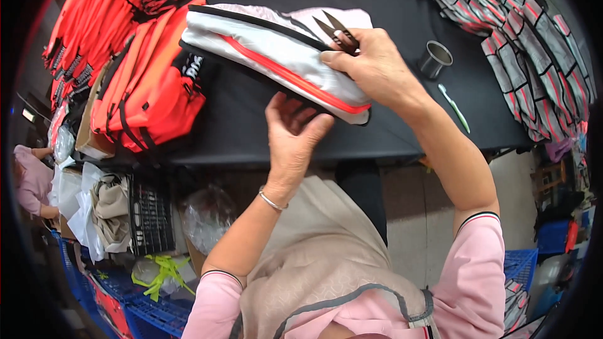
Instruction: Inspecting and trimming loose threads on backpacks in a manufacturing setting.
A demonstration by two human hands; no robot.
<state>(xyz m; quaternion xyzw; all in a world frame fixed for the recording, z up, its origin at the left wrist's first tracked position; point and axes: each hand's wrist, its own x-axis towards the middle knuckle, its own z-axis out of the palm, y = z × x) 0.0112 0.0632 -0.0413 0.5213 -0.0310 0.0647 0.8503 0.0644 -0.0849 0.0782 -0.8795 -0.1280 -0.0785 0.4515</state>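
Observation:
A light grey fabric bag (264, 50) with a red zipper and black edging lies tilted over the table, its zippered side toward me. My left hand (294, 132) is below its lower edge, the curled fingers and thumb on the dark underside; the bag partly hides the fingertips. A pair of dark thread snips (338, 32) is in my right hand (374, 66), points toward the upper left. The same hand rests its thumb and fingers against the bag's right end. Pale fabric (352, 19) spreads behind the bag.
On the black table (402, 132) stand a metal cup (436, 59) and a toothbrush (453, 108) at right. Red-orange bags (154, 81) pile up at left; grey ones with red stripes (534, 69) at right. A black crate (151, 213) sits below left. Another person (32, 182) is far left.

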